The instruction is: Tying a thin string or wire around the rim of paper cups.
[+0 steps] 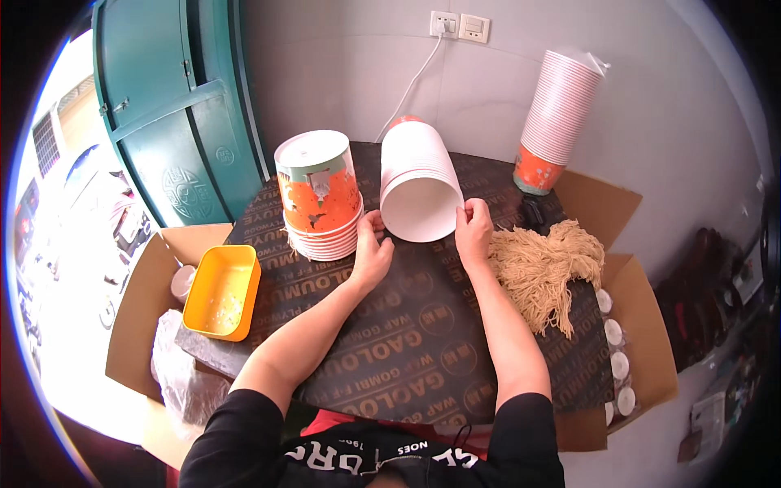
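A stack of white paper buckets (415, 154) lies on its side on the dark table, its open mouth facing me. My right hand (475, 234) pinches the right edge of the nearest bucket's rim between thumb and fingers. To its left, an upside-down stack of paper buckets (318, 195) stands with an orange and green printed side and several white rims below. Beside those rims is my left hand (373, 256), fingers loosely bent and thumb apart, holding nothing that I can see. Whether its fingertips touch the stack is unclear.
A bundle of tan strings (541, 272) lies right of my right forearm. Behind it stands a tall, plastic-wrapped bucket stack (556, 114). A yellow tub (223, 293) sits at the table's left edge. Cardboard boxes (643, 325) flank the table; a white cable (413, 81) hangs behind.
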Action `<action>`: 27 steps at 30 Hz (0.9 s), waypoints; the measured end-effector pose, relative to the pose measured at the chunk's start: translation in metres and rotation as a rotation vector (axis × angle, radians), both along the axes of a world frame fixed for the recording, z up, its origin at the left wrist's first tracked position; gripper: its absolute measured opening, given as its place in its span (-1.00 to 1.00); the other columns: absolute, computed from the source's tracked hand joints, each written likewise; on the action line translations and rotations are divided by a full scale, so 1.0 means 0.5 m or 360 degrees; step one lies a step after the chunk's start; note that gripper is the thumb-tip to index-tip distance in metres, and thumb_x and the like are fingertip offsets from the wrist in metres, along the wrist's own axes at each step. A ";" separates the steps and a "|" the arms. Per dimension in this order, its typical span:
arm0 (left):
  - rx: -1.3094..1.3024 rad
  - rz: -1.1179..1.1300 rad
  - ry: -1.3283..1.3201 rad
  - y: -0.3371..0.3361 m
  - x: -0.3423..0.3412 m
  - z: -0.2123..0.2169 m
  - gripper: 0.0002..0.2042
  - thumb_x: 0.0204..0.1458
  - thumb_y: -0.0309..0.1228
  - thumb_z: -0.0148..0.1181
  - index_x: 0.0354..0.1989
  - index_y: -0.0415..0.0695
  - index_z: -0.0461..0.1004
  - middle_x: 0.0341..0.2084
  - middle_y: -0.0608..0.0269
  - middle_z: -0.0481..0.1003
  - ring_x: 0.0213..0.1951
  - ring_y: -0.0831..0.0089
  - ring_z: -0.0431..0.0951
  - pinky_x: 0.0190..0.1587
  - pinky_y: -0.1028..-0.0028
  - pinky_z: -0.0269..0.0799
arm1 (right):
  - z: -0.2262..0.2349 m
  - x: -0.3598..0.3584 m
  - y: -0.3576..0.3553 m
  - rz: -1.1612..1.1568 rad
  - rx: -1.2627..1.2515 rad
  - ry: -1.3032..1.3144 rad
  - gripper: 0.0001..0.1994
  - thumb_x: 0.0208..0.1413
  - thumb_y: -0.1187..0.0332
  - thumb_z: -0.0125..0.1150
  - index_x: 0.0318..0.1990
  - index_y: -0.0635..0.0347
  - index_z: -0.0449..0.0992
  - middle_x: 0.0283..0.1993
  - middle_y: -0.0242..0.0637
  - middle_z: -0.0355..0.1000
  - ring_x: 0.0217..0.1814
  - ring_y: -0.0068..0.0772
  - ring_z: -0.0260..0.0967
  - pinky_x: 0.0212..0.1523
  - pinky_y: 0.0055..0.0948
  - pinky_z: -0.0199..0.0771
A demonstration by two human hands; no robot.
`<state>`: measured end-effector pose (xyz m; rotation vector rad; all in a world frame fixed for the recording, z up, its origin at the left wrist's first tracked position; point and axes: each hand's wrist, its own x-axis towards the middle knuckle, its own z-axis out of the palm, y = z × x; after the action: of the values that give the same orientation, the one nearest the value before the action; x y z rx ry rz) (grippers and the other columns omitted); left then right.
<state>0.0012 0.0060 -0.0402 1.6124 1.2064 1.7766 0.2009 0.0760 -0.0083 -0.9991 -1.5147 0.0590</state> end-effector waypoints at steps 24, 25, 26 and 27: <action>-0.0161 0.0334 0.0293 -0.121 -0.009 0.056 -0.59 0.06 -0.62 -0.04 0.14 -0.27 0.32 -0.26 -0.21 0.54 -0.30 -0.03 0.61 -0.22 0.18 0.51 | -0.003 0.070 -0.183 0.1219 -0.1049 0.0432 -0.72 0.22 0.39 0.10 -0.04 0.48 0.33 -0.26 -0.12 0.49 -0.35 -0.42 0.54 -0.41 -0.41 0.58; 0.0038 0.0497 0.0520 -0.139 -0.007 0.078 -0.60 0.05 -0.61 -0.02 0.11 -0.27 0.35 -0.28 -0.27 0.52 -0.26 -0.11 0.59 -0.22 0.13 0.51 | -0.008 0.083 -0.199 0.1128 -0.1082 0.0261 -0.72 0.23 0.38 0.10 -0.06 0.47 0.34 -0.26 -0.14 0.49 -0.35 -0.43 0.54 -0.40 -0.41 0.58; 0.0026 0.0519 0.0623 -0.165 -0.011 0.106 -0.60 0.03 -0.61 0.00 0.10 -0.28 0.36 -0.29 -0.25 0.53 -0.28 -0.10 0.59 -0.23 0.13 0.51 | 0.010 0.078 -0.231 0.1047 -0.1116 0.0087 -0.73 0.23 0.38 0.10 -0.08 0.46 0.35 -0.27 -0.15 0.49 -0.34 -0.44 0.55 -0.39 -0.42 0.57; 0.0015 0.0540 0.0727 -0.182 -0.015 0.123 -0.60 0.01 -0.61 0.02 0.09 -0.28 0.37 -0.30 -0.22 0.54 -0.30 -0.09 0.60 -0.23 0.13 0.51 | 0.031 0.084 -0.270 0.0843 -0.1236 -0.0053 -0.76 0.22 0.35 0.14 -0.15 0.42 0.41 -0.30 -0.16 0.51 -0.37 -0.30 0.55 -0.35 -0.38 0.55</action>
<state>-0.0064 -0.0850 0.0215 1.9831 1.7691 1.6463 0.2428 -0.0589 0.0074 -1.1539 -1.7888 1.0753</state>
